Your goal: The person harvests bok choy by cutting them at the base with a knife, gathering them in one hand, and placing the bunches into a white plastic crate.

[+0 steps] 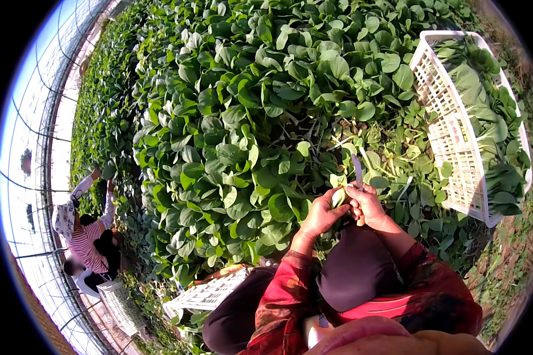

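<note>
My left hand (320, 214) grips a small leafy green plant (339, 196), perhaps bok choy, by its pale base. Close against it, my right hand (369, 206) holds a knife (357, 169), its blade pointing up and away from me. Both hands meet just above my dark-trousered knee (357, 266). Ahead and to the left stands a dense bed of leafy greens (231, 128). Beyond my hands, cut stems and loose leaves (382, 162) litter the soil.
To the right a white plastic crate (453, 128), tilted in view, is filled with stacked greens (488, 115). Another white crate (208, 290) sits by my left leg. Far left, a person (86, 242) crouches at the bed near a white crate (121, 306), beside the greenhouse frame (49, 155).
</note>
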The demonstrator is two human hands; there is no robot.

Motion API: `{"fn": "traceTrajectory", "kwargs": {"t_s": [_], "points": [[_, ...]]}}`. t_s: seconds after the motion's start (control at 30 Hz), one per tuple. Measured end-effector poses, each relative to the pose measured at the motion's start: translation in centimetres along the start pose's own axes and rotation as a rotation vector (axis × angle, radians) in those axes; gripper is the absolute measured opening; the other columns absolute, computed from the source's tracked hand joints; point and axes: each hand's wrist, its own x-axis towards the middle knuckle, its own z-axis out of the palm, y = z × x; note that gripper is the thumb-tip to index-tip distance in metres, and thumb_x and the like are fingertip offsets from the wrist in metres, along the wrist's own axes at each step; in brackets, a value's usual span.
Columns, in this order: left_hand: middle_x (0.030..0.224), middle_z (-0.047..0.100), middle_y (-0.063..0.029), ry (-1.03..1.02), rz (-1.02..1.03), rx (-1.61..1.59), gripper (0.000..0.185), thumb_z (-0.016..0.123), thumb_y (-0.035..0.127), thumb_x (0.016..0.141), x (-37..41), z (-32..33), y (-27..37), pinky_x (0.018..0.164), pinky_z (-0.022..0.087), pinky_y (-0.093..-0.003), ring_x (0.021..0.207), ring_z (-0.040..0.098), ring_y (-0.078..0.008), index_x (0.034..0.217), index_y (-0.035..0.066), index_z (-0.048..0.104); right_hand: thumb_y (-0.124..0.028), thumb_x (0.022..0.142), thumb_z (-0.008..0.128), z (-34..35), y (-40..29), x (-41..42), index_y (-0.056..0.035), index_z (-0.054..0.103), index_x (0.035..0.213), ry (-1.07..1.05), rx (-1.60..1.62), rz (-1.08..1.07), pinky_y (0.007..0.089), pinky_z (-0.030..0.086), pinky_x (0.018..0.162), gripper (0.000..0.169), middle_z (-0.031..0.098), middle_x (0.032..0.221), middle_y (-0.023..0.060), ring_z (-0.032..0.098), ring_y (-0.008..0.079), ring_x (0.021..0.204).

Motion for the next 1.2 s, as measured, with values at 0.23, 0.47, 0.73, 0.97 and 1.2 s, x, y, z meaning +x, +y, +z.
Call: {"fn": "traceTrajectory", "kwargs": {"t_s": [0.23,0.47,0.73,0.97,1.2], "points": [[0.083,0.061,-0.0037,0.065,-0.023,-0.138,0.038,0.067,0.004,0.071,-4.0,-2.0,2.5,0.059,0.048,-0.0245,0.066,0.058,-0.0097,0.107,0.000,0.055,-0.020,0.083,0.063,4.8,-1.6,-3.4,-0.0114,0.055,0.079,-0.134,-0.177,-0.103,0.0196,0.033,0.034,0.013,0.044,0.055,-0.0047,0.039,0.0042,0.038],[0.070,0.058,0.0016,0.131,-0.005,-0.072,0.022,0.072,0.010,0.073,-3.1,-2.8,4.1,0.047,0.040,-0.0212,0.053,0.050,-0.0057,0.091,0.004,0.059,-0.024,0.085,0.060,5.7,-3.2,-3.1,-0.0075,0.053,0.077,-0.032,0.062,-0.194,0.0217,0.034,0.036,0.020,0.043,0.054,-0.0040,0.039,0.0053,0.039],[0.079,0.063,-0.0030,-0.022,-0.109,-0.409,0.025,0.069,0.006,0.075,3.3,-1.1,-0.4,0.055,0.049,-0.0243,0.062,0.059,-0.0107,0.097,0.003,0.058,-0.022,0.082,0.066,2.1,-3.6,0.2,-0.0071,0.054,0.080,0.063,-0.166,-0.132,0.0217,0.032,0.032,0.019,0.044,0.054,-0.0031,0.039,0.0066,0.036],[0.078,0.063,-0.0054,-0.190,-0.271,-0.522,0.029,0.067,-0.001,0.072,7.9,-1.4,-0.3,0.048,0.047,-0.0250,0.059,0.060,-0.0134,0.100,0.002,0.056,-0.019,0.082,0.065,-0.1,-4.4,5.3,-0.0030,0.055,0.077,0.088,-0.283,-0.164,0.0219,0.033,0.031,0.019,0.046,0.054,-0.0018,0.040,0.0065,0.036],[0.087,0.065,-0.0151,0.579,-0.210,0.200,0.061,0.065,0.005,0.061,11.9,-11.8,-11.4,0.065,0.050,-0.0315,0.070,0.062,-0.0235,0.120,0.000,0.049,-0.027,0.088,0.054,-2.2,2.6,12.1,-0.0096,0.048,0.096,0.107,-0.558,-0.060,0.0219,0.041,0.039,0.020,0.047,0.069,-0.0009,0.045,0.0061,0.047]]}}
